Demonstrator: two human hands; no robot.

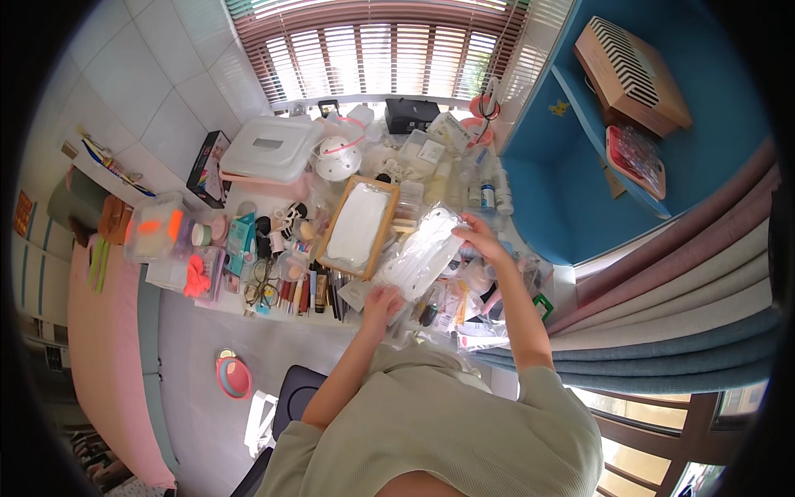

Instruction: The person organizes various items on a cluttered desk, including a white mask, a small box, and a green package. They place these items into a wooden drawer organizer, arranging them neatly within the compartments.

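Between my two hands is a clear plastic packet with flat white contents, shiny with glare. My right hand grips its upper right edge. Down at the lower left end, my left hand has its fingers on the packet. Just left of it, a wooden-framed tray holds a white item in clear wrapping. Clear plastic boxes stand behind the packet. Below it lie small bagged items, partly hidden by my right forearm.
Crowding the white table are a lidded storage bin, bottles, eyeglasses, a row of makeup pencils and tubes and a clear box. A blue shelf unit rises at the right. A pink basin sits on the floor.
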